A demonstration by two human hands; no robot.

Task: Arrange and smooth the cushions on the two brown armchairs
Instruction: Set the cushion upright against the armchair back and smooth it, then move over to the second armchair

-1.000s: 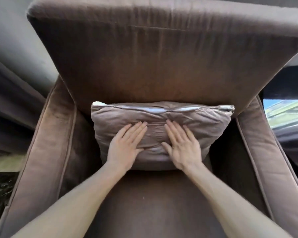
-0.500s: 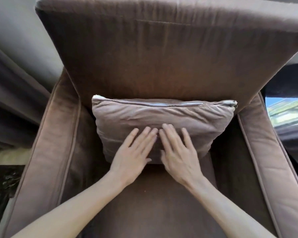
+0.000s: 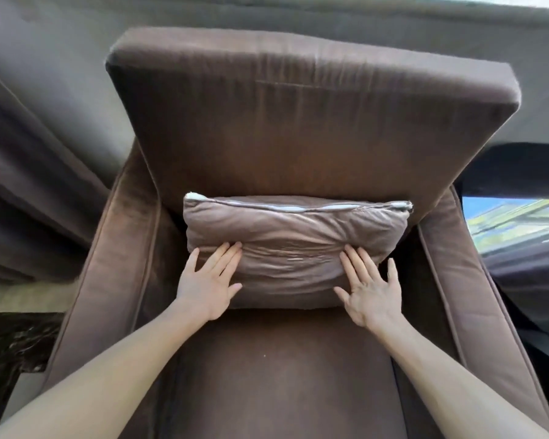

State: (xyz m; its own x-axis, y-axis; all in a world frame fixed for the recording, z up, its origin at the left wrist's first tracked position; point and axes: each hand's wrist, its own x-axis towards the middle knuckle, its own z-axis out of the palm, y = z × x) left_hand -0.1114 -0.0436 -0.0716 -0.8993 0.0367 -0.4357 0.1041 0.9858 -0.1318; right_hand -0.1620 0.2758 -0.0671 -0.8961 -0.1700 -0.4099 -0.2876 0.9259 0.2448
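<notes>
A brown armchair point(image 3: 314, 128) fills the view, with its tall back cushion upright and its seat cushion point(image 3: 279, 369) below. A small brown throw cushion point(image 3: 292, 245) leans against the back, its zipper edge showing white along the top. My left hand point(image 3: 208, 280) lies flat on the cushion's lower left corner, fingers spread. My right hand point(image 3: 370, 289) lies flat on its lower right corner, fingers spread. Neither hand grips anything.
The chair's padded armrests point(image 3: 105, 280) flank the seat on both sides. Grey curtains point(image 3: 35, 160) hang at the left. A dark marble floor patch point(image 3: 10, 343) shows lower left. A window point(image 3: 517, 223) lies to the right.
My hands have slid apart from the cushion's middle to its lower corners. The view has pulled back, showing the whole chair back.
</notes>
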